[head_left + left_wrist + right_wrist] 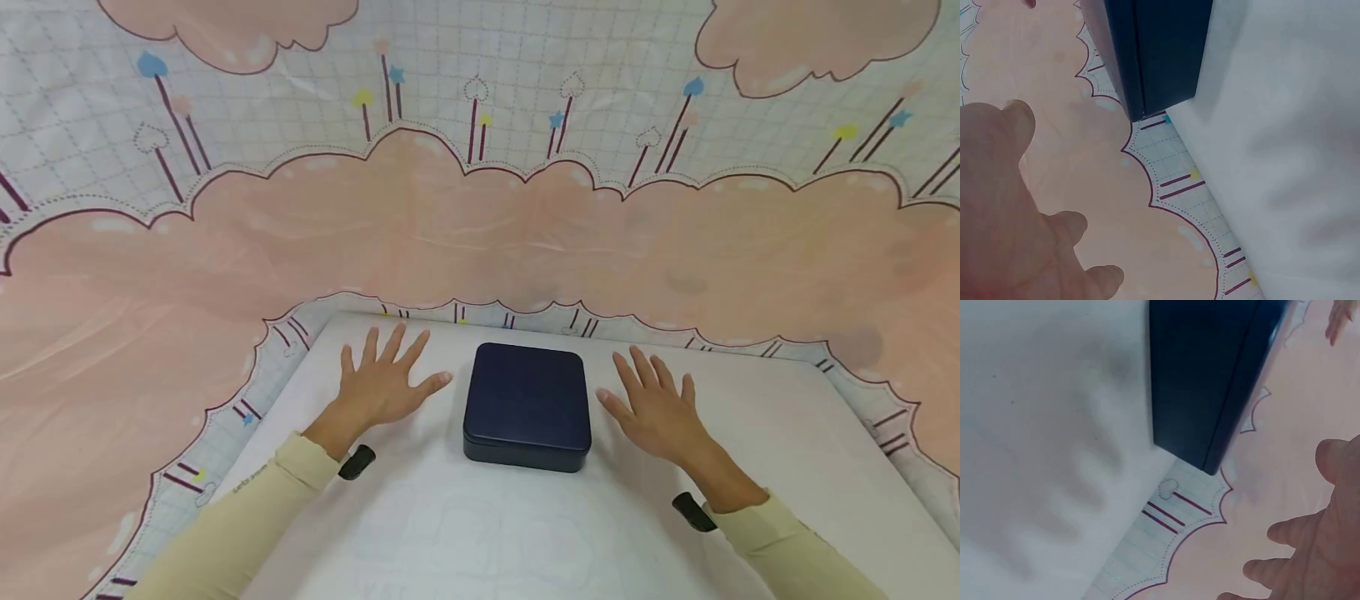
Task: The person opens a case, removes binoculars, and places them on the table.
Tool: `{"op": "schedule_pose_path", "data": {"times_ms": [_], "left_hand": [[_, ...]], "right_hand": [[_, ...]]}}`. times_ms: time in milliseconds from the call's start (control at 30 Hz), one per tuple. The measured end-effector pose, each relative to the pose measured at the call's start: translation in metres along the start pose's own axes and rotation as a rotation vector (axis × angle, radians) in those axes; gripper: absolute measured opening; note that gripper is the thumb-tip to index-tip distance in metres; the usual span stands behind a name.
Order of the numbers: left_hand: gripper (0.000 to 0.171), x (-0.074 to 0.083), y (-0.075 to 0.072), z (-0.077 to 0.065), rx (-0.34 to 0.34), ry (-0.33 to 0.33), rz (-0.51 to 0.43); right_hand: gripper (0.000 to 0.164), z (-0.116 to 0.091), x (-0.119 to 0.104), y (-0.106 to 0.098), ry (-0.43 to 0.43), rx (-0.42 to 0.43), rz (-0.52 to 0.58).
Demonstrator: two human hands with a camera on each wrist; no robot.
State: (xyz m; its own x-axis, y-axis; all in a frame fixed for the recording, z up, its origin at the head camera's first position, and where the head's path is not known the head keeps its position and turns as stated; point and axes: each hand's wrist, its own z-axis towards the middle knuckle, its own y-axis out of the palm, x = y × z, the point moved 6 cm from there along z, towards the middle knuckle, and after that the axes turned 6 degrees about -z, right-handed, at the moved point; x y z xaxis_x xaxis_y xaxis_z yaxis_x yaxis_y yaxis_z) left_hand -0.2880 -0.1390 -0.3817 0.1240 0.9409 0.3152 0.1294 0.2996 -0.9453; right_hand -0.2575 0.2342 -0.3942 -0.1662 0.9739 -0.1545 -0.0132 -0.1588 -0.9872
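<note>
A dark navy box (528, 396) with rounded corners and a closed lid sits on the white table between my hands. The seam of its lid shows along the side of the box (1159, 56) in the left wrist view. My left hand (384, 387), palm down and fingers spread, is to the left of the box, its thumb pointing toward it. On the other side, my right hand (656, 408) has its fingers spread too, with the thumb close to the box's right side. Both hands hold nothing and stand apart from the box.
The white tabletop (480, 533) carries the box. Behind and around it hangs a patterned cloth (525, 242) with pink clouds and small coloured stars and hearts. A dark band piece (357, 462) sits under the left wrist, another band piece (693, 512) under the right.
</note>
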Motion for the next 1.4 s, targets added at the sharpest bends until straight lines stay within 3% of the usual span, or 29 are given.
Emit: {"op": "schedule_pose_path", "data": {"times_ms": [700,1400], "left_hand": [[0.091,-0.013,0.023,0.0,0.012,-0.012,-0.039],[0.088,-0.011,0.044,0.001,0.005,0.003,-0.042]], "right_hand": [[0.077,0.0,0.002,0.018,0.008,0.005,-0.005],[0.075,-0.011,0.011,0.035,0.038,-0.007,0.007]]}}
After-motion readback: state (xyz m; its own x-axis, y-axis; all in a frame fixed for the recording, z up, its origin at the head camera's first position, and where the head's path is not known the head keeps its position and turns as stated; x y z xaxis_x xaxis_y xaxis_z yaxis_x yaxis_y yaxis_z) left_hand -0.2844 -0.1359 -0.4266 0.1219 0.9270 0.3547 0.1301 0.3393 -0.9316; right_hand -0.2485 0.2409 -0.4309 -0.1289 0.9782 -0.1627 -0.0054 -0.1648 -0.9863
